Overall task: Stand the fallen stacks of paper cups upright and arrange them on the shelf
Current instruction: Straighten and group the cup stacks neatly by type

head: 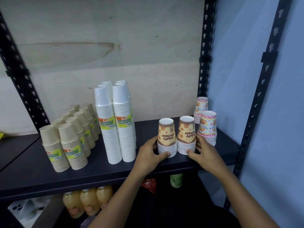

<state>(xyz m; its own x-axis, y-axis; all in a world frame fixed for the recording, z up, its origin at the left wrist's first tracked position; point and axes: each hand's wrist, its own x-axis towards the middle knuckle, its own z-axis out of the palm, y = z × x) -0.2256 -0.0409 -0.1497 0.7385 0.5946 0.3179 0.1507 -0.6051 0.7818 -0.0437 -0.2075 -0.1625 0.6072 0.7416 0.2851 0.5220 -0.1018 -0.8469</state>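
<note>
Grasping left brown stack (166, 139) with left fingers (165, 154), right brown stack (186, 137) with right fingers (190, 152)

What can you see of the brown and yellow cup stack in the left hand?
The brown and yellow cup stack, nested paper cups, stands mouth-down near the front of the shelf. White rims layer at its base; its print is upside down. The left hand curls round its base; a matching stack stands beside it.
</note>
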